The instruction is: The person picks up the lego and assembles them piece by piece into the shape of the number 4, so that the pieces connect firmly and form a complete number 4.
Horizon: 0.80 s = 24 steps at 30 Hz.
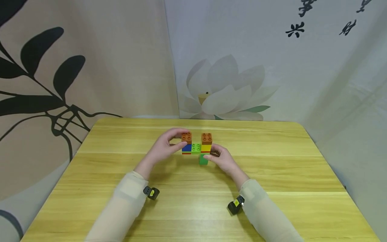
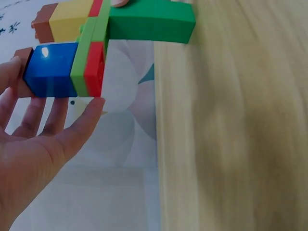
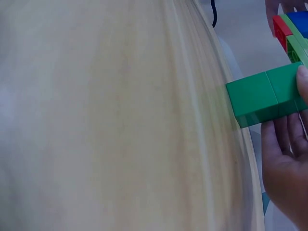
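Note:
Both hands hold one toy brick build above the table. My left hand (image 1: 164, 147) grips its left column, where a brown brick (image 1: 186, 138) tops a blue brick (image 2: 50, 70) with a light green plate (image 1: 196, 148) and a red plate (image 2: 94, 70) below. In the left wrist view, one fingertip reaches the red plate while others lie along the brown and blue bricks. My right hand (image 1: 225, 160) pinches two stacked green bricks (image 3: 262, 96) under the right column, thumb in front and fingers behind. Above them sit a yellow brick (image 1: 206, 148) and another brown brick (image 1: 207, 138).
The wooden table (image 1: 187, 215) spreads under both arms, its far edge just behind the hands. A cloth backdrop (image 1: 139, 67) with printed leaves and a flower hangs behind it. A small black camera (image 1: 152, 192) sits at the left wrist, another camera (image 1: 235, 205) at the right.

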{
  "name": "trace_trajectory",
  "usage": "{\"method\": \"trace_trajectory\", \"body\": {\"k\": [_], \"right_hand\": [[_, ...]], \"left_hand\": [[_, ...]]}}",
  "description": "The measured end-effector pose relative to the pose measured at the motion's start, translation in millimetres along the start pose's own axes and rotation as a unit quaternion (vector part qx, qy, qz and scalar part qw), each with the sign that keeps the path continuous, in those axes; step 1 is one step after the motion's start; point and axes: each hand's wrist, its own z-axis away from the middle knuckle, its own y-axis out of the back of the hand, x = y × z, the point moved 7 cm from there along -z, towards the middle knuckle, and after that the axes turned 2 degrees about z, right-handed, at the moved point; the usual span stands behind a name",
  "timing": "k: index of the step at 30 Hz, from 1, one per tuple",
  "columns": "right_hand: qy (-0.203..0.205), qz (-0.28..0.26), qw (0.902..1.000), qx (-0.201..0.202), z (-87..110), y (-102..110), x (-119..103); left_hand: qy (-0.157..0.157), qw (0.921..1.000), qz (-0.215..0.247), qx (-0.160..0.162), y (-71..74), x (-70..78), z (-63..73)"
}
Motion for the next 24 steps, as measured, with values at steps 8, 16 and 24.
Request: {"method": "trace_trajectory", "body": {"k": [8,16,24], "right_hand": [[0.000,-0.005,1.0000,-0.001,0.6,0,-1],[0.001,-0.006,1.0000,-0.002,0.6,-1,-1],[0.000,-0.006,1.0000,-0.001,1.3,0,-2]], "left_hand": [[0.025,0.9988,0.036,0.020,-6.2,-5.4,1.6],[0.054,0.9949,0.072,0.044,-9.6,-11.1,3.2],[0.034,0.9943,0.081,0.060,-9.6,-8.5,2.7]]}}
